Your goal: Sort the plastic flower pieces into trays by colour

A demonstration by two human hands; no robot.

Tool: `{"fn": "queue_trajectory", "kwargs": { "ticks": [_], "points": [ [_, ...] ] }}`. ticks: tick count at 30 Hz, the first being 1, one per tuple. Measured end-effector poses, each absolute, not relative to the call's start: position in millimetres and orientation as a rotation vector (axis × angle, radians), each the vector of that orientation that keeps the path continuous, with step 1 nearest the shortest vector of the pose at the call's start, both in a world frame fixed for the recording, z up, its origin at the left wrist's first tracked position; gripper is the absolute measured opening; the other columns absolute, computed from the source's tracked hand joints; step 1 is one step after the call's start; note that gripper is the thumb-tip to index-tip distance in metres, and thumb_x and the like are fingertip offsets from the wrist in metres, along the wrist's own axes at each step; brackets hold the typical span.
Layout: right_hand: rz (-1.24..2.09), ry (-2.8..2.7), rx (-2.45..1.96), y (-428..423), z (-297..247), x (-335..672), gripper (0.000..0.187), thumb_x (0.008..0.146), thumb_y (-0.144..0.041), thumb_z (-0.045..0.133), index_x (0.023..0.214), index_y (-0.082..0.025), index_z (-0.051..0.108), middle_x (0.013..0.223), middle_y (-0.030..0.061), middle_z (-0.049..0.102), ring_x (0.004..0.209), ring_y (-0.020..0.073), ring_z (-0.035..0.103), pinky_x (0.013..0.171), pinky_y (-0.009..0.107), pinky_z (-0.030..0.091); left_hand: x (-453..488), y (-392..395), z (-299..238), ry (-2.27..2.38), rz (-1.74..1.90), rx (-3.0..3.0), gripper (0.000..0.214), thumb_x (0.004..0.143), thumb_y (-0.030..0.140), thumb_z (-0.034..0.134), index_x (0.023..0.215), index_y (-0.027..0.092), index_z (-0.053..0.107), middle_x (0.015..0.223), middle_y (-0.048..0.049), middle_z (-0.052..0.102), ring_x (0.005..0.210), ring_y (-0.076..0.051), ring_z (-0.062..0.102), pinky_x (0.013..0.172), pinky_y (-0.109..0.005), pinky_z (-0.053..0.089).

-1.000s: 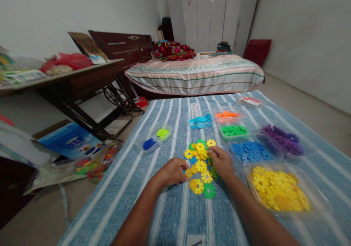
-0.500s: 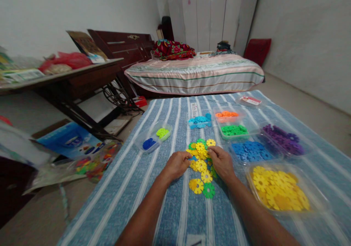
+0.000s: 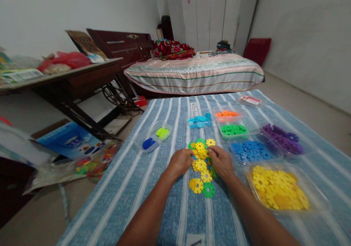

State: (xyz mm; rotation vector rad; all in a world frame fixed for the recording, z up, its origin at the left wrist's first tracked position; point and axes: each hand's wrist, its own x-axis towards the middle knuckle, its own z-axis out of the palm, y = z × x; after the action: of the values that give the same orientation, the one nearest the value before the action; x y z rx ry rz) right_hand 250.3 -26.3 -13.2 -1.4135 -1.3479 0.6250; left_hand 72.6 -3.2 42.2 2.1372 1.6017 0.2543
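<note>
A loose pile of flat snowflake-shaped plastic discs (image 3: 202,165), mostly yellow with some green and blue, lies on a blue striped cloth (image 3: 170,209). My left hand (image 3: 179,163) rests on the pile's left edge, fingers curled down onto the discs. My right hand (image 3: 222,161) sits on the pile's right edge, fingertips pinched at yellow discs near the top. Whether either hand has lifted a disc is hidden by the fingers.
Clear trays stand to the right: yellow discs (image 3: 279,189), blue discs (image 3: 251,150), purple discs (image 3: 283,139), green discs (image 3: 233,130), orange discs (image 3: 226,114). Light blue discs (image 3: 200,120) lie loose ahead. A small tub (image 3: 153,138) sits left. A wooden table (image 3: 65,79) and a bed (image 3: 194,74) lie beyond.
My left hand has slid right and forward, from beside the pile's lower left onto its left edge, close to my right hand. My right hand has hardly moved.
</note>
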Motion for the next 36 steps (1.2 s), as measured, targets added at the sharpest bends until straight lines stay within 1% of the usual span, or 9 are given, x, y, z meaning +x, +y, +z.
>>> {"fn": "queue_trajectory", "kwargs": {
  "ticks": [4,7,12,14,22,26,29,36],
  "points": [
    [0.632,-1.354,-1.404,-25.9,-13.8,250.8,0.031,0.083,-0.037,0.046,0.087,-0.019,0.072,0.087,0.0058,0.071,0.081,0.0215,0.064,0.075,0.032,0.047,75.9,-3.1,51.5,1.601,0.166,2.183,0.032,0.074,0.012,0.052,0.097,0.020,0.073,0.087,-0.0044,0.073,0.085,-0.020,0.064,0.074,-0.025,0.042],
    [0.634,-1.357,-1.407,-25.7,-13.6,251.4,0.031,0.083,-0.036,0.046,0.088,-0.019,0.072,0.087,0.0057,0.071,0.082,0.0217,0.064,0.076,0.033,0.047,79.7,-4.1,60.8,1.605,0.073,2.179,0.033,0.071,0.010,0.053,0.096,0.021,0.073,0.087,-0.0055,0.073,0.086,-0.022,0.064,0.074,-0.026,0.043],
    [0.621,-1.359,-1.404,-26.0,-12.5,251.1,0.031,0.083,-0.036,0.046,0.087,-0.019,0.072,0.088,0.0055,0.072,0.082,0.0215,0.064,0.075,0.032,0.047,82.2,-2.6,64.1,1.678,-0.018,2.164,0.034,0.072,0.011,0.053,0.099,0.019,0.071,0.101,-0.0107,0.071,0.097,-0.026,0.062,0.078,-0.029,0.043],
    [0.625,-1.354,-1.406,-26.1,-12.0,250.7,0.031,0.083,-0.037,0.046,0.087,-0.019,0.072,0.088,0.0056,0.072,0.082,0.0214,0.064,0.076,0.032,0.047,80.8,-1.7,61.6,1.681,-0.027,2.181,0.034,0.071,0.012,0.053,0.099,0.018,0.071,0.103,-0.0109,0.071,0.097,-0.026,0.063,0.076,-0.029,0.042],
    [0.621,-1.354,-1.415,-26.5,-11.5,250.4,0.032,0.083,-0.037,0.046,0.087,-0.019,0.072,0.087,0.0056,0.072,0.082,0.0215,0.064,0.076,0.033,0.048,75.1,-8.4,62.1,1.729,-0.005,2.189,0.022,0.070,0.016,0.056,0.086,0.020,0.070,0.087,-0.0046,0.071,0.084,-0.021,0.062,0.064,-0.025,0.036],
    [0.620,-1.362,-1.399,-26.9,-12.1,251.0,0.031,0.084,-0.037,0.046,0.086,-0.020,0.072,0.086,0.0047,0.071,0.081,0.0209,0.064,0.076,0.032,0.047,76.6,-13.2,66.5,1.726,0.055,2.152,0.012,0.069,0.015,0.058,0.077,0.019,0.066,0.076,-0.0011,0.066,0.074,-0.016,0.058,0.060,-0.023,0.032],
    [0.626,-1.362,-1.392,-27.1,-12.6,251.2,0.031,0.084,-0.037,0.046,0.086,-0.019,0.072,0.087,0.0053,0.071,0.082,0.0212,0.064,0.076,0.032,0.047,76.6,-14.5,64.9,1.713,0.166,2.107,0.006,0.069,0.014,0.058,0.071,0.017,0.063,0.068,0.0006,0.062,0.066,-0.014,0.055,0.058,-0.023,0.030],
    [0.620,-1.345,-1.404,-26.6,-13.7,250.7,0.030,0.084,-0.037,0.047,0.088,-0.020,0.072,0.088,0.0052,0.072,0.083,0.0216,0.064,0.077,0.033,0.048,65.5,-9.4,54.8,1.719,0.369,2.040,0.006,0.071,0.018,0.057,0.066,0.018,0.059,0.059,0.0024,0.056,0.059,-0.013,0.051,0.056,-0.022,0.030]
  ]
}}
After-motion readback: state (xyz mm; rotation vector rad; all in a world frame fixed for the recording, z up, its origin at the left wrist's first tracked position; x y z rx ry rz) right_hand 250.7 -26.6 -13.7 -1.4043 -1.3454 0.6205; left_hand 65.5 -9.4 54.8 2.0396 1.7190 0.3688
